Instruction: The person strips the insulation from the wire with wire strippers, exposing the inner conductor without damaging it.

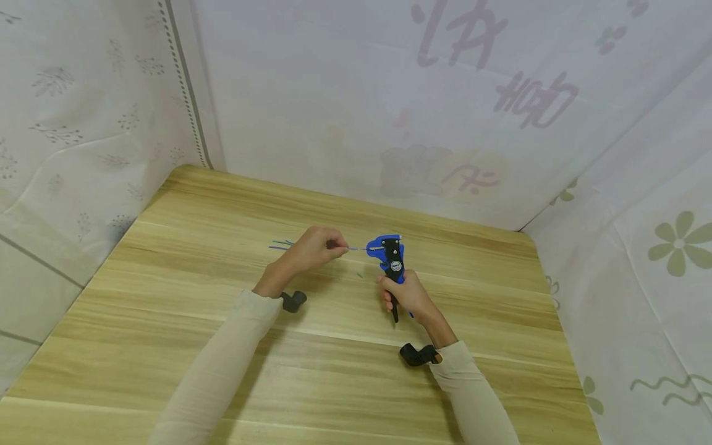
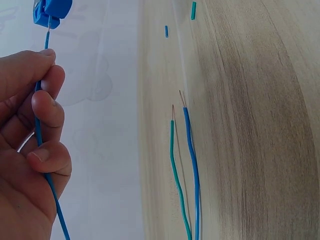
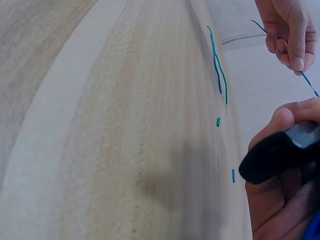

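My left hand [image 1: 314, 250] pinches a thin blue wire [image 2: 59, 215] between thumb and fingers, and the wire runs along the palm. The wire's far end reaches the head of a blue and black wire stripper [image 1: 394, 254]. A short stretch of bare copper shows on it, with a bit of blue insulation beyond in the right wrist view. Wrapped around the stripper's handles is my right hand [image 1: 410, 293]; a black handle end [image 3: 272, 159] fills the near part of the right wrist view.
On the wooden table [image 1: 334, 383] lie a green wire [image 2: 175, 160] and a blue wire [image 2: 192, 150], both with bare copper ends. A small green insulation piece [image 2: 193, 11] and a blue one [image 2: 166, 31] are nearby. A patterned cloth wall [image 1: 311, 111] stands behind.
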Action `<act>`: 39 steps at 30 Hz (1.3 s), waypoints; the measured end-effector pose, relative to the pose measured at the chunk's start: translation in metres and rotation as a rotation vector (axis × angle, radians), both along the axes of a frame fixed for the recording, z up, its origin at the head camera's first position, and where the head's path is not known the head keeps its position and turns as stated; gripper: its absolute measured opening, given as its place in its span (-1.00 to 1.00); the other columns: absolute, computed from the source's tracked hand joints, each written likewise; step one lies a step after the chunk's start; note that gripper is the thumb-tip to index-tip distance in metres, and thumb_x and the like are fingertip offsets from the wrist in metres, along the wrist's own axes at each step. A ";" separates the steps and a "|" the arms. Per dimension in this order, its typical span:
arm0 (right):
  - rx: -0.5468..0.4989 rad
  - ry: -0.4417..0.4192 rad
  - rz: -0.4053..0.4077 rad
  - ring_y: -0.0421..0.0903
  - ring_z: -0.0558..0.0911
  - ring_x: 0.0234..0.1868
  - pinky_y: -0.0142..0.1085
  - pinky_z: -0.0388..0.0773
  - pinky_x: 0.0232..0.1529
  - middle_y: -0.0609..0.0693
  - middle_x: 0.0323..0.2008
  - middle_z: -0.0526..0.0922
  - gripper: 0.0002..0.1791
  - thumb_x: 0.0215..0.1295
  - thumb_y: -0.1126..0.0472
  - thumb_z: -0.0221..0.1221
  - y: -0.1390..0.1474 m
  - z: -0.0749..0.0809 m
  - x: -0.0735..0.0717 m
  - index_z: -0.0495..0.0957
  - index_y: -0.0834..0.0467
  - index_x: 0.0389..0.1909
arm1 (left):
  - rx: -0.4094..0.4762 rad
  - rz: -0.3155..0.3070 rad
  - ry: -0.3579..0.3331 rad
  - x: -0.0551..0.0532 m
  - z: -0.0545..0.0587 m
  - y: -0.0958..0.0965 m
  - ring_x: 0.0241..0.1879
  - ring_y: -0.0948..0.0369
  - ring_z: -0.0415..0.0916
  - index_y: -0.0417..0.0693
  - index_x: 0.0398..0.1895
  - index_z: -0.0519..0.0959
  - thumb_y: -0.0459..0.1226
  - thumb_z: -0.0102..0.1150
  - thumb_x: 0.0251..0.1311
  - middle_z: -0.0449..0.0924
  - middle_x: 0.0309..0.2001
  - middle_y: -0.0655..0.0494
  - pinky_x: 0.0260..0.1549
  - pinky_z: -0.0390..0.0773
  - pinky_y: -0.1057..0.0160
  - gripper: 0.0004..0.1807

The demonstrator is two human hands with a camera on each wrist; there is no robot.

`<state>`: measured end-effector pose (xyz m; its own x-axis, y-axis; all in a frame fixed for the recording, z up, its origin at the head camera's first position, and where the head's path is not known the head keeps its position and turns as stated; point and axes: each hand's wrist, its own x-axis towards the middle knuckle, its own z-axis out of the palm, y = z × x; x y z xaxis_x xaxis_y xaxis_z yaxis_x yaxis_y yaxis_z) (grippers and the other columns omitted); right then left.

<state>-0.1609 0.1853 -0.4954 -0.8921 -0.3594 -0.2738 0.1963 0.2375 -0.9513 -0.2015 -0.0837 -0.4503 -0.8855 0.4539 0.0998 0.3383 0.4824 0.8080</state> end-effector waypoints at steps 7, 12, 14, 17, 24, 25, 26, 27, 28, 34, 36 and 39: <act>-0.004 -0.002 0.005 -0.09 0.47 -0.74 -0.25 0.50 -0.61 0.01 -0.73 0.47 -0.62 0.46 0.21 0.09 0.001 -0.002 0.000 0.44 0.28 -0.59 | 0.011 -0.006 0.007 0.000 -0.002 0.000 -0.30 0.22 0.60 -0.16 -0.30 0.70 -0.37 0.23 0.31 0.71 -0.28 -0.03 -0.26 0.59 0.28 -0.92; -0.013 0.000 0.004 -0.09 0.47 -0.74 -0.27 0.48 -0.62 0.00 -0.73 0.47 -0.65 0.46 0.21 0.10 0.002 0.000 0.000 0.44 0.29 -0.55 | 0.001 -0.006 0.006 -0.001 -0.002 0.001 -0.29 0.22 0.60 -0.15 -0.29 0.70 -0.36 0.23 0.31 0.71 -0.27 -0.02 -0.25 0.59 0.27 -0.92; -0.014 0.004 0.006 -0.09 0.47 -0.74 -0.27 0.48 -0.62 0.00 -0.73 0.47 -0.64 0.47 0.21 0.10 0.002 0.001 0.001 0.44 0.29 -0.55 | 0.000 -0.009 0.004 0.000 -0.002 0.002 -0.29 0.21 0.60 -0.15 -0.28 0.70 -0.36 0.23 0.31 0.72 -0.26 -0.06 -0.24 0.60 0.27 -0.92; -0.007 0.006 0.008 -0.09 0.47 -0.73 -0.26 0.49 -0.62 0.00 -0.73 0.47 -0.62 0.47 0.20 0.09 0.002 0.001 0.000 0.44 0.29 -0.56 | 0.001 -0.011 0.003 0.000 -0.001 0.002 -0.29 0.21 0.60 -0.16 -0.29 0.70 -0.36 0.22 0.31 0.72 -0.26 -0.07 -0.24 0.60 0.26 -0.92; -0.007 0.001 0.017 -0.08 0.47 -0.73 -0.26 0.49 -0.62 0.00 -0.72 0.47 -0.63 0.47 0.20 0.08 0.003 0.001 0.000 0.44 0.29 -0.57 | -0.011 0.001 -0.013 0.001 0.002 0.001 -0.29 0.22 0.61 -0.14 -0.27 0.70 -0.34 0.22 0.33 0.71 -0.29 0.06 -0.24 0.60 0.27 -0.91; -0.010 0.000 0.018 -0.08 0.47 -0.73 -0.26 0.48 -0.62 0.01 -0.72 0.47 -0.63 0.47 0.21 0.08 0.003 0.001 0.000 0.44 0.29 -0.57 | -0.012 0.002 -0.016 0.001 0.002 0.001 -0.29 0.23 0.61 -0.13 -0.27 0.70 -0.34 0.22 0.33 0.71 -0.29 0.07 -0.24 0.60 0.27 -0.91; -0.011 -0.001 0.019 -0.09 0.47 -0.73 -0.26 0.49 -0.62 0.01 -0.72 0.47 -0.63 0.47 0.21 0.08 0.003 0.001 0.000 0.44 0.29 -0.56 | -0.011 0.003 -0.019 0.001 0.002 0.000 -0.29 0.23 0.61 -0.13 -0.27 0.70 -0.34 0.22 0.33 0.71 -0.29 0.07 -0.24 0.61 0.26 -0.91; -0.012 -0.002 0.021 -0.09 0.47 -0.73 -0.27 0.49 -0.62 0.01 -0.72 0.47 -0.64 0.47 0.21 0.08 0.003 0.001 0.000 0.44 0.29 -0.56 | -0.011 0.003 -0.022 0.001 0.002 0.000 -0.29 0.23 0.61 -0.12 -0.27 0.70 -0.34 0.22 0.33 0.71 -0.29 0.07 -0.24 0.61 0.26 -0.91; -0.013 -0.003 0.022 -0.09 0.47 -0.73 -0.26 0.49 -0.62 0.01 -0.72 0.47 -0.64 0.47 0.21 0.08 0.003 0.001 0.000 0.44 0.28 -0.56 | -0.011 0.003 -0.023 0.001 0.002 0.000 -0.29 0.23 0.61 -0.12 -0.27 0.71 -0.33 0.22 0.33 0.71 -0.29 0.07 -0.24 0.61 0.26 -0.91; -0.014 -0.002 0.023 -0.09 0.47 -0.73 -0.25 0.49 -0.62 0.00 -0.72 0.46 -0.63 0.47 0.22 0.08 0.003 -0.001 -0.001 0.43 0.29 -0.57 | -0.009 0.000 -0.025 0.000 0.001 0.000 -0.29 0.22 0.60 -0.12 -0.28 0.70 -0.34 0.21 0.33 0.71 -0.29 0.07 -0.23 0.61 0.25 -0.90; -0.015 -0.002 0.022 -0.09 0.47 -0.73 -0.26 0.48 -0.62 0.01 -0.72 0.46 -0.63 0.47 0.22 0.08 0.003 -0.001 -0.001 0.43 0.29 -0.57 | -0.010 0.001 -0.025 0.000 0.001 0.000 -0.28 0.23 0.60 -0.12 -0.28 0.71 -0.33 0.21 0.33 0.71 -0.29 0.07 -0.24 0.61 0.25 -0.90; -0.022 -0.009 0.020 -0.08 0.47 -0.73 -0.25 0.48 -0.61 0.01 -0.72 0.46 -0.64 0.46 0.22 0.09 0.004 -0.002 -0.002 0.43 0.29 -0.56 | -0.009 0.005 -0.024 0.000 0.002 0.000 -0.29 0.23 0.60 -0.11 -0.28 0.71 -0.33 0.22 0.33 0.71 -0.29 0.08 -0.24 0.61 0.26 -0.91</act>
<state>-0.1630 0.1890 -0.4979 -0.8823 -0.3830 -0.2735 0.2004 0.2201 -0.9547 -0.2013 -0.0834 -0.4485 -0.8897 0.4506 0.0739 0.3164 0.4915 0.8114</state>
